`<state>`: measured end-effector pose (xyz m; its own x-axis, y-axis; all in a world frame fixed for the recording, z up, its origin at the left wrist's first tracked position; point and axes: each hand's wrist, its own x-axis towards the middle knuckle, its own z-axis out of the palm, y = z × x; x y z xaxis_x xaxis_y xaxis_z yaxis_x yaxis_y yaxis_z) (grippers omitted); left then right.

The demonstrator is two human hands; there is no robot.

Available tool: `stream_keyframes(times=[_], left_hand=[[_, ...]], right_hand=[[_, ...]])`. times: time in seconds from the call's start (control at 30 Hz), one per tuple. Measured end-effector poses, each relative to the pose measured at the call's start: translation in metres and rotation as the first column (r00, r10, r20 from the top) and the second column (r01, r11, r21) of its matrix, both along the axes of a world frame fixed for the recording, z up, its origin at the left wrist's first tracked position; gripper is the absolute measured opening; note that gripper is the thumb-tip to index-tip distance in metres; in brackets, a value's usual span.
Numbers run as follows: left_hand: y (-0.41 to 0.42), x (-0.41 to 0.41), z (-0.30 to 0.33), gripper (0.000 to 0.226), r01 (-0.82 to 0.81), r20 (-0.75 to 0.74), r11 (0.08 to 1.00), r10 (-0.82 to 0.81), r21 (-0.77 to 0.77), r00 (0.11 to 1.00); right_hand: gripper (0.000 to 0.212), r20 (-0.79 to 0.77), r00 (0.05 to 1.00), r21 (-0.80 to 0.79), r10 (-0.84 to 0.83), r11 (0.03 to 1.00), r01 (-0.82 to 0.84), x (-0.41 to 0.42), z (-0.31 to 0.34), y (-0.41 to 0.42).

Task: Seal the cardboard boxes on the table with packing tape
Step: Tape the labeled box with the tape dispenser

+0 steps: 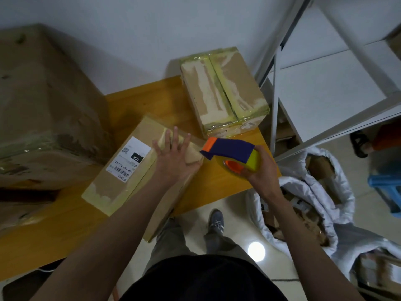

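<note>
The left hand point(173, 153) lies flat, fingers spread, pressing the labelled box point(134, 170) beneath its palm. Just right of it, the right hand point(259, 170) grips the tape dispenser point(232, 152) around its roll. The box looks light and stiff; its glossy taped patches are probably slippery, so hold the bare cardboard edges.

This looks like a small packing or storage room: taped cardboard boxes point(223, 92) stand on a wooden table point(65, 224), beside white metal shelving point(325, 83) and a white sack point(308, 192) of cardboard scraps.

White wall point(130, 29), metal shelving point(325, 83) at right, glossy tiled floor point(234, 213).
</note>
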<state>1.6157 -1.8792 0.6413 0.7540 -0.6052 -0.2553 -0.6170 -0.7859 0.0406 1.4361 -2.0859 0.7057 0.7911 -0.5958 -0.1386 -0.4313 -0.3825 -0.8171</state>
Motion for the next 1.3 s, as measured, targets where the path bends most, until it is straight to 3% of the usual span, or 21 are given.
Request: stream_keyframes(times=[0.13,0.27,0.4,0.53,0.63,0.7,0.8,0.9,0.97,1.03,1.13,1.3], left_hand=[[-0.005,-0.002,0.004,0.106,0.001,-0.005,1.0,-0.001,-0.017,1.0],[-0.003,-0.005,-0.004,0.095,0.027,-0.001,0.996,-0.027,-0.084,1.0],[-0.003,-0.004,0.0,0.103,0.046,-0.03,0.998,-0.047,-0.041,0.998],[-0.004,-0.002,-0.001,0.101,0.019,-0.062,1.0,-0.02,-0.012,0.998],[-0.003,-0.001,-0.002,0.094,0.014,-0.093,1.0,-0.015,-0.015,0.996],[-0.004,0.001,0.001,0.094,0.027,-0.121,1.0,-0.027,-0.001,0.992],[0.0,0.01,0.011,0.096,0.054,-0.197,0.999,-0.054,-0.005,0.979],[0.018,0.036,0.029,0.092,0.002,-0.258,0.994,-0.031,-0.114,0.966],[0.041,0.062,0.037,0.091,-0.07,-0.228,0.996,0.055,-0.058,0.972],[0.067,0.082,0.037,0.097,-0.14,-0.261,0.989,0.148,0.05,0.954],[0.092,0.09,0.029,0.106,-0.175,-0.352,0.983,0.183,0.055,0.918],[0.096,0.07,0.032,0.108,-0.274,-0.316,0.955,0.296,0.113,0.901]], right_hand=[[0.07,-0.001,0.999,0.053,-0.038,0.998,0.038,-0.033,0.008,-0.019],[0.081,0.027,0.985,-0.127,0.169,0.978,-0.165,-0.033,0.014,-0.022],[0.076,-0.141,0.905,-0.478,0.401,0.773,-0.417,-0.018,0.012,-0.023],[0.086,-0.307,0.871,-0.592,0.383,0.64,-0.49,0.003,0.014,0.005],[0.073,-0.431,0.823,-0.617,0.37,0.544,-0.568,0.016,0.014,0.017],[0.067,-0.499,0.789,-0.568,0.357,0.554,-0.609,0.012,0.002,0.011],[0.065,-0.48,0.829,-0.479,0.288,0.705,-0.523,0.003,-0.01,0.0],[0.059,-0.345,0.908,-0.259,0.237,0.906,-0.335,0.007,-0.005,-0.002],[0.062,-0.251,0.951,-0.103,0.182,0.972,-0.213,0.009,-0.003,-0.003],[0.071,-0.176,0.974,0.074,0.144,0.988,-0.133,0.005,-0.003,-0.005],[0.077,-0.055,0.997,0.363,0.058,0.931,-0.034,-0.002,-0.002,-0.003],[0.072,-0.035,0.996,0.548,-0.076,0.833,0.083,-0.007,-0.003,0.011]])
